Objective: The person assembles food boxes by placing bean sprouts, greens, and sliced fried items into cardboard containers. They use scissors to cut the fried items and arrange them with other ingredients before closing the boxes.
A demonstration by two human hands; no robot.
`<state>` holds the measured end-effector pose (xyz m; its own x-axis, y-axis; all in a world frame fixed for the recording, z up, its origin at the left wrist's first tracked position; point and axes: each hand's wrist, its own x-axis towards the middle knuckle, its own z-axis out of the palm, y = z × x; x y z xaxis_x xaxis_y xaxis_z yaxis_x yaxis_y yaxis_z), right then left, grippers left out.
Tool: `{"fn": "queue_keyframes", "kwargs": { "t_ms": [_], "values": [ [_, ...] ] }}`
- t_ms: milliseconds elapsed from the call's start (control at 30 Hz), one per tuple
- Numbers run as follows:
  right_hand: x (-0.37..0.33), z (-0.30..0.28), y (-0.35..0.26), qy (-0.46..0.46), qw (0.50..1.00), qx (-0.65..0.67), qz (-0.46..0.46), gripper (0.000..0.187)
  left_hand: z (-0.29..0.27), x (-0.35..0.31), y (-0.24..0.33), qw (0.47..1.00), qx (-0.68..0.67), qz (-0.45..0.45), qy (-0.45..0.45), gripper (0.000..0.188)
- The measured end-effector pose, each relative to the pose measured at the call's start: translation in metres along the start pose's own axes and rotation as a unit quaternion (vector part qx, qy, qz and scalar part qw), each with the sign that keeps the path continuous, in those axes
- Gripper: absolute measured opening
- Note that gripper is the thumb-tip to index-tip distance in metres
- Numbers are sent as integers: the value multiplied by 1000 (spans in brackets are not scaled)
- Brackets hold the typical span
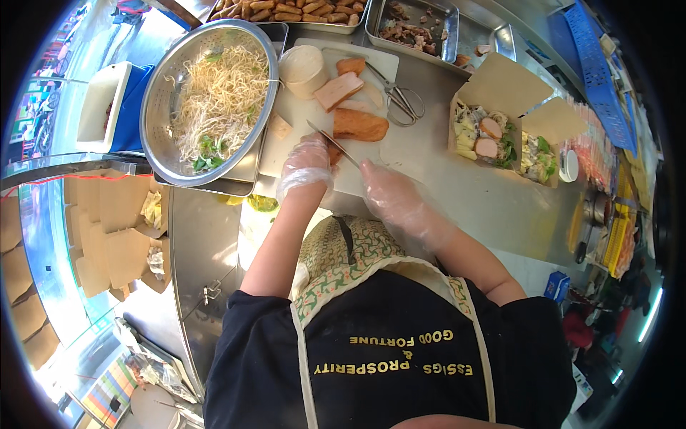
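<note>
The small brown piece (334, 154) lies on the white board (301, 116) beside the knife (336, 144); your left hand (307, 159) curls next to it, its grip hidden, and your right hand (389, 193) is closed round the knife. You seem to be slicing, and the next stroke calls for left fingertips clear of the blade.

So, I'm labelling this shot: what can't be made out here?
All in the head view:
Handle of the knife: hidden in the right hand.
Small browned piece: partly covered by the left hand and knife.
Steel tray of browned rolls: cut off by the upper edge.
Red item, lower right: too blurred to identify.
</note>
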<state>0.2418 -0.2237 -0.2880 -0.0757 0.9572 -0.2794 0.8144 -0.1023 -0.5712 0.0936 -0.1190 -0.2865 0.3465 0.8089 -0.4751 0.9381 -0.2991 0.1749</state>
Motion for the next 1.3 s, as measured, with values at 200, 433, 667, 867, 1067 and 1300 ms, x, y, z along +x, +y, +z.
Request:
{"fn": "queue_keyframes", "kwargs": {
  "t_ms": [200,433,667,867,1067,1300],
  "values": [
    [56,36,4,-24,1000,-6,17,20,0,1,0,999,-31,-15,17,54],
    [22,33,20,-64,997,-31,40,25,0,-8,-8,998,-55,-5,12,55],
    [3,-3,-7,-47,997,31,43,19,-1,-16,-9,999,-45,5,-5,54],
    [-25,-12,-15,-54,998,19,30,18,-4,-8,-8,999,0,10,-38,55],
    [-5,6,-10,-74,996,33,48,19,5,-3,-9,1000,-19,13,-14,48],
    [37,52,-5,-55,996,46,59,21,12,-10,-13,999,-39,-7,31,49]
  ]
}}
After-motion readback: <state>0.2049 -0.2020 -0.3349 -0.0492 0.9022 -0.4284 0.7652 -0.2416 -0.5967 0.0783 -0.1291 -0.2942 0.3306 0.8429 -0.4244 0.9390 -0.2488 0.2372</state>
